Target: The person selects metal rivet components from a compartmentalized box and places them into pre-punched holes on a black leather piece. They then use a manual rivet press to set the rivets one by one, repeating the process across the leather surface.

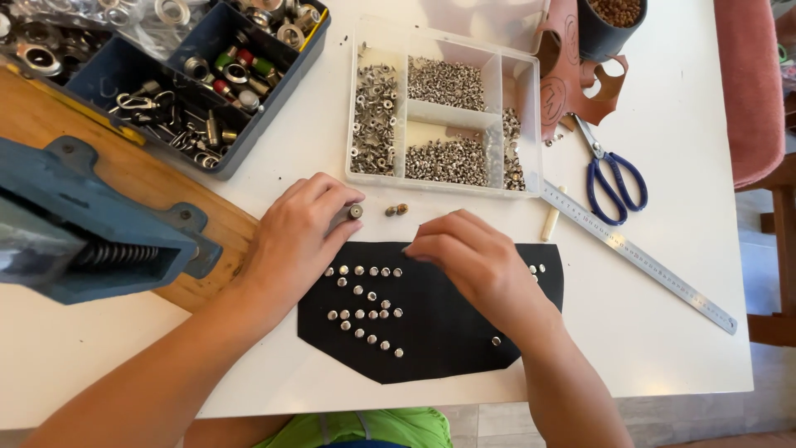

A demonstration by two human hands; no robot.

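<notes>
My left hand grips a small metal setting tool between thumb and fingers, just above the black leather piece. My right hand rests on that studded piece, fingertips pinched together; contents indiscernible.

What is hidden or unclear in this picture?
Head view:
- Right hand covers the studs beneath it on the black piece; its fingertips are hidden.
- Left hand wraps a small metal tool; only its tip shows.
- Blue press is cut off by the left edge.
- Rivets in the clear box are too small to tell apart.
</notes>
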